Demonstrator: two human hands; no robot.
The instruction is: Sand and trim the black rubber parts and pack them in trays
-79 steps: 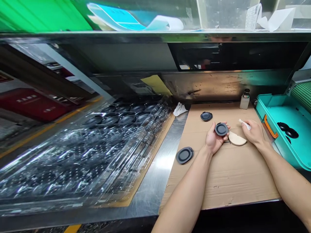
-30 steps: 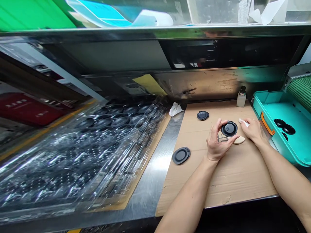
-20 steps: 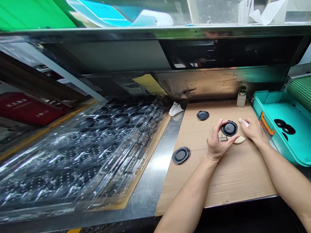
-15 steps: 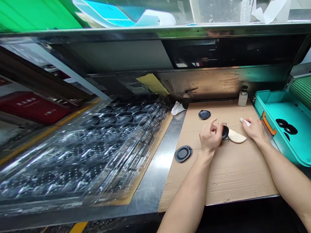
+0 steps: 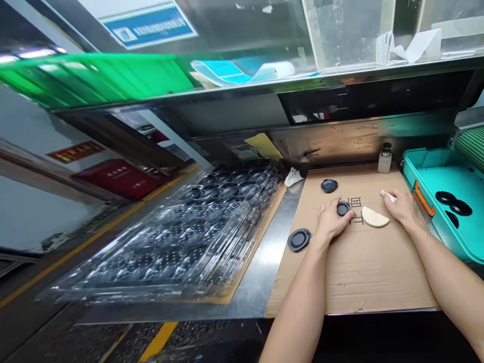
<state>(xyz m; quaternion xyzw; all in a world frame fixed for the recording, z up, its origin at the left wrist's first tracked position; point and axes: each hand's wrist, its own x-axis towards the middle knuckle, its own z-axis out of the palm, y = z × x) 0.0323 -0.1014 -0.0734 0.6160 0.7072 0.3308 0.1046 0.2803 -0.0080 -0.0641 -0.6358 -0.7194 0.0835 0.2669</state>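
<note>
My left hand is closed around a small round black part, held flat at the cardboard between thumb and fingers. My right hand pinches a small white piece, perhaps a folded cloth. Between the hands lies a cream half-round pad, touched by neither. One black disc-shaped part rests farther back, and a larger black part sits to the left of my left wrist.
Clear plastic trays of black parts stand at the left. A teal bin with black parts borders the cardboard on the right. A small bottle and a crumpled white cloth are at the back, below a metal shelf.
The view has shifted, showing more on the left. My left hand has lowered the black part, now face up, away from the pad. My right hand still pinches the white piece.
</note>
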